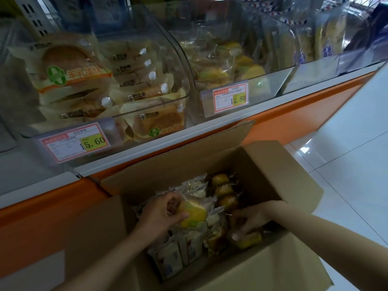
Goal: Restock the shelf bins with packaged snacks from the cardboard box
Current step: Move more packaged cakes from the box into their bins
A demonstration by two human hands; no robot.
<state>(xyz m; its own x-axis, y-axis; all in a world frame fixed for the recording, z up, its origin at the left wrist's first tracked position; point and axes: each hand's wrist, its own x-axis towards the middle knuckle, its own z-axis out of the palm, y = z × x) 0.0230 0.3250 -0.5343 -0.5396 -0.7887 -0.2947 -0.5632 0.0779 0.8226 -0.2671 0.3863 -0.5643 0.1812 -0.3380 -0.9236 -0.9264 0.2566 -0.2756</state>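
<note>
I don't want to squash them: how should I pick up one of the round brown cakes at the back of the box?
Take a round brown cake from above, pinching its clear wrapper's crimped end. They sit in a tight row against the cardboard box wall, leaving only their tops exposed.

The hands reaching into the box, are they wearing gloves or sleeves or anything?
No gloves. Both the left hand and the right hand are bare, and both forearms are bare too, with no sleeve showing as far as the picture reaches. No watch or bracelet shows on either wrist. The picture is too blurry to tell whether any fingers carry a ring.
</note>
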